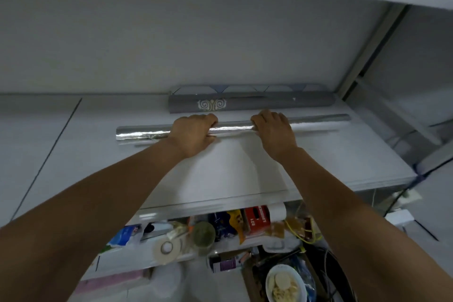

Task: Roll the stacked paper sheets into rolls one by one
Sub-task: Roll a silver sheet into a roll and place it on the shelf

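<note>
A long silver foil-like roll (142, 133) lies across the white table, parallel to the back wall. My left hand (193, 133) and my right hand (274, 130) both curl over its middle, a short gap between them. Under my forearms a flat stack of pale sheets (230, 169) reaches the table's front edge. Behind the silver roll a grey roll with a white swirl pattern (252, 103) rests near the wall, and a patterned roll (245, 88) lies right behind it.
The white table (73, 135) runs left, with a dark seam across it. Below its front edge a shelf holds a tape roll (166, 247), a red box (257, 219), a green-lidded jar (203, 233) and packets. A plate of food (284, 282) and cables sit lower right.
</note>
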